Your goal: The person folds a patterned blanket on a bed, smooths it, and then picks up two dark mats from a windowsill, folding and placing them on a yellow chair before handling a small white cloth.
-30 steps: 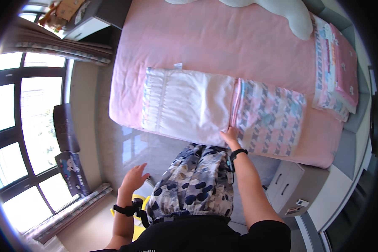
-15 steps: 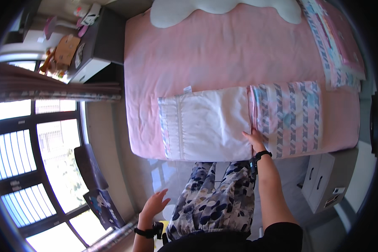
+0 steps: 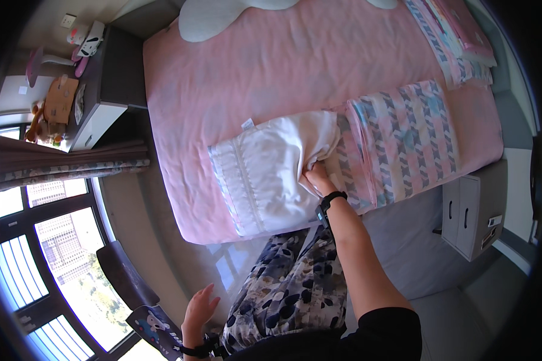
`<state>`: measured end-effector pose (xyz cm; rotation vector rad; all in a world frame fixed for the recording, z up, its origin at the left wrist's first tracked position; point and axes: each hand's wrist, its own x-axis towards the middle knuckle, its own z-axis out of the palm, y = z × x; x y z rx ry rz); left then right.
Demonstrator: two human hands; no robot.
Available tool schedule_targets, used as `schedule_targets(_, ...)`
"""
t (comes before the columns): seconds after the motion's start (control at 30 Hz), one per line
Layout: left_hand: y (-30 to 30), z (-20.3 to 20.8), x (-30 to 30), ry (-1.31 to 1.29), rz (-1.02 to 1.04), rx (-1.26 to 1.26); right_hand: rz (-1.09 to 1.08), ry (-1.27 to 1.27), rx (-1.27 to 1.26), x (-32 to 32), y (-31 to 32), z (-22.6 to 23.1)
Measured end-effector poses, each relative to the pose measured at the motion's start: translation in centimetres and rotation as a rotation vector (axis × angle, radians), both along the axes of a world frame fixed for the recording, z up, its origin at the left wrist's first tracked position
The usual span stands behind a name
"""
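Note:
A long folded quilt (image 3: 265, 171) lies near the front edge of the bed, its white side up on the left. On the right, its patterned part (image 3: 403, 144) in pink, grey and blue is folded in a flat stack. My right hand (image 3: 319, 178) is closed on the white layer, bunching it into creases near the middle and baring a strip of pattern beneath. The fingertips are partly hidden in the cloth. My left hand (image 3: 202, 305) hangs beside my leg, away from the bed, fingers apart and holding nothing.
Pink sheeting covers the bed (image 3: 283, 72). A white cloud-shaped cushion (image 3: 208, 18) lies at the far side, and folded bedding (image 3: 457, 42) at the far right. A grey nightstand (image 3: 473, 204) stands at right, a desk (image 3: 117, 72) at far left, a chair (image 3: 126, 274) by the window.
My right hand has moved left from the fold and pulled the white layer leftward, creasing it and uncovering pattern. My left hand has lowered slightly. The view has shifted and turned.

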<state>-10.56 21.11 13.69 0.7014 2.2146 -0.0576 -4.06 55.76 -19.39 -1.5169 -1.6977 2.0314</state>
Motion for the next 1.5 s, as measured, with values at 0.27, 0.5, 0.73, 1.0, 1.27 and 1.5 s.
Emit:
schedule_targets(0.27, 0.1, -0.3, -3.3, 0.015, -0.178, 0.024, 0.070, -0.091, 0.266, -3.7, -5.2, 3.3)
schedule_targets(0.5, 1.5, -0.7, -4.8, 0.026, -0.294, 0.045, 0.038, -0.298, 0.772, 1.3, -2.6, 7.8)
schedule_targets(0.73, 3.2, 0.0, -5.7, -0.015, -0.240, 0.081, -0.298, -0.391, 0.238, 12.0, -0.2, 1.7)
schedule_targets(1.0, 4.3, 0.2, -5.8, 0.012, -0.297, 0.048, 0.004, -0.269, 0.882, 11.3, -1.2, 4.4)
schedule_targets(1.27, 5.0, 0.1, -5.4, 0.019, -0.315, 0.019, 0.026, -0.650, 0.521, 11.4, 0.6, 4.4)
schedule_targets(1.5, 5.3, 0.1, -5.6, 0.003, -0.340, 0.002, 0.109, -0.833, 1.098, 10.8, 3.5, 5.8)
